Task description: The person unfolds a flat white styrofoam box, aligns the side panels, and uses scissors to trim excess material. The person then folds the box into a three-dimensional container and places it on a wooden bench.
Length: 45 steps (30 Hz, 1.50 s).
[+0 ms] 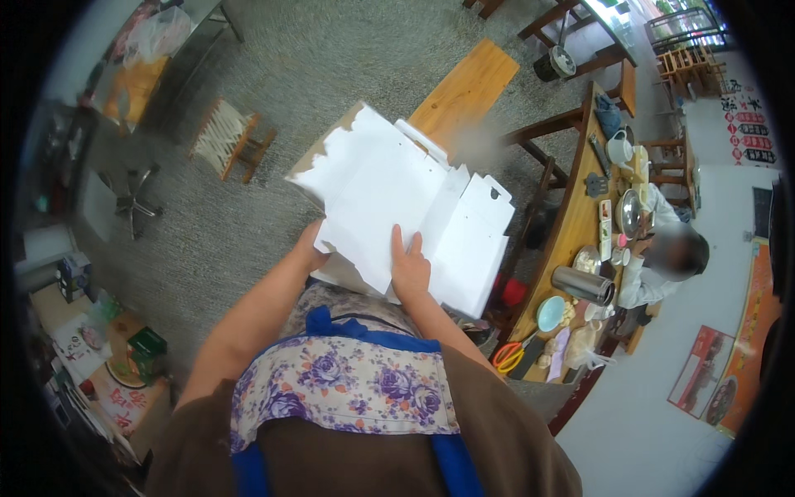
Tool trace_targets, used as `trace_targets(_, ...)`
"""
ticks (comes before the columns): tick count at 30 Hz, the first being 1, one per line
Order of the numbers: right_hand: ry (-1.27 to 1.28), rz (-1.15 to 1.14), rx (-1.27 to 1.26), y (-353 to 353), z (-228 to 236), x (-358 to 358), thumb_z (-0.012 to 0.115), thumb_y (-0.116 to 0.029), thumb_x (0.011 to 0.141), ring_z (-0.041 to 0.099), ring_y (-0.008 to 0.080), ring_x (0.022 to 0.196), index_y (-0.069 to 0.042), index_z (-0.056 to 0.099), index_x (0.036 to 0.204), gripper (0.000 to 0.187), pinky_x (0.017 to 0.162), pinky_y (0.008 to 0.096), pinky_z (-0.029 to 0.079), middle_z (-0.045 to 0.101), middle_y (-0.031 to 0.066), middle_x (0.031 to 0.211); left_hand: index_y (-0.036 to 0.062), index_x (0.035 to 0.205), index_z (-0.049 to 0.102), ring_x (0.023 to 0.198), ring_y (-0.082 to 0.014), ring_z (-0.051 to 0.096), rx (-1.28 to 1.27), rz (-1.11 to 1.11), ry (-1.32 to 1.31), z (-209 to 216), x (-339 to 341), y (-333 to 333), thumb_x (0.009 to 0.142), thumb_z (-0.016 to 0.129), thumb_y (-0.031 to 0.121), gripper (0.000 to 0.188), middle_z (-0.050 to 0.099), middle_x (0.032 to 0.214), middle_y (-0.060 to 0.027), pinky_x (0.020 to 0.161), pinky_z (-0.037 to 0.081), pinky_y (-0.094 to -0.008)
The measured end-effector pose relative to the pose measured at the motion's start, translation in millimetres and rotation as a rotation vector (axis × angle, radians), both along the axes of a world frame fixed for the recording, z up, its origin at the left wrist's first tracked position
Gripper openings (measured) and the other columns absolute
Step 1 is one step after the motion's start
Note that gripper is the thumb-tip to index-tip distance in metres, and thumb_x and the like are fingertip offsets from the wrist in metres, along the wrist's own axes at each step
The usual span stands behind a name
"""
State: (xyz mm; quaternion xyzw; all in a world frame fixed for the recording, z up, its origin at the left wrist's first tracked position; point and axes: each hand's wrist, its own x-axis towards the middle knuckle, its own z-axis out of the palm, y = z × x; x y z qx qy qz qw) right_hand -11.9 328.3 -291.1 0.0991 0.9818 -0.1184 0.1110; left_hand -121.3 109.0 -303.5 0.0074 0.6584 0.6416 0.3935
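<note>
An unfolded white cardboard box [373, 186] spreads out in front of my body, its left edge torn and ragged and brown board showing beneath. My left hand [314, 248] is closed around the box's lower left edge; some of its fingers are hidden by the board. On the white face lies my right hand [411, 272], with two fingers stretched out and pressing on the board near a fold. To the right of that fold is a flap [489, 203] with a small cut-out hole.
A wooden bench [468, 87] stands just beyond the box. At right, a long wooden table [542, 290] carries orange-handled scissors [508, 357], a steel flask [583, 286] and bowls, with a person [654, 248] seated behind it. A folding stool [225, 139] stands left.
</note>
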Motion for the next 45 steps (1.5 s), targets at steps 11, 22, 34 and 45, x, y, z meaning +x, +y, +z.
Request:
trace_targets(11,0.269,0.223,0.171,-2.6,-19.6,19.6,0.056,-0.004,0.078,0.055,0.0268,0.081,-0.015,0.044,0.146,0.070,0.069,0.0397,0.046,0.045,0.0246,0.142,-0.0009,0.138,0.043,0.112,-0.0293,0.061,0.186,0.134,-0.440,-14.6,-28.3,-50.2,0.092,0.058,0.053,0.072,0.057,0.127,-0.0200,0.096,0.049,-0.0401)
trace_targets(22,0.365,0.345,-0.028,-46.2,56.1,3.8,0.057,-0.006,0.076,0.053,0.0285,0.085,-0.005,0.050,0.139,0.063,0.070,0.0394,0.045,0.049,0.0239,0.133,-0.0081,0.136,0.044,0.109,-0.0277,0.061,-0.004,0.299,-0.163,58.5,-8.6,-69.3,0.076,0.061,0.010,0.064,0.059,0.122,-0.0176,0.090,0.050,-0.0370)
trace_targets(34,0.357,-0.038,-0.200,13.1,-16.2,45.4,0.073,-0.019,0.076,0.047,0.0379,0.125,-0.005,0.057,0.126,0.055,0.104,0.0510,0.037,0.056,0.0204,0.127,-0.0036,0.137,0.046,0.113,-0.0251,0.059,-0.158,0.284,-0.235,14.1,11.8,-130.3,0.085,0.062,0.015,0.057,0.059,0.126,-0.0130,0.095,0.047,-0.0371)
trace_targets(45,-0.109,-0.975,-0.956,146.2,-52.6,101.4,0.067,-0.018,0.085,0.065,0.0213,0.094,0.006,0.059,0.119,0.042,0.083,0.0344,0.051,0.069,0.0147,0.107,0.0006,0.136,0.051,0.113,-0.0247,0.060,-0.270,0.194,-0.173,5.0,-7.5,-134.1,0.098,0.053,0.033,0.050,0.061,0.125,-0.0121,0.094,0.048,-0.0393)
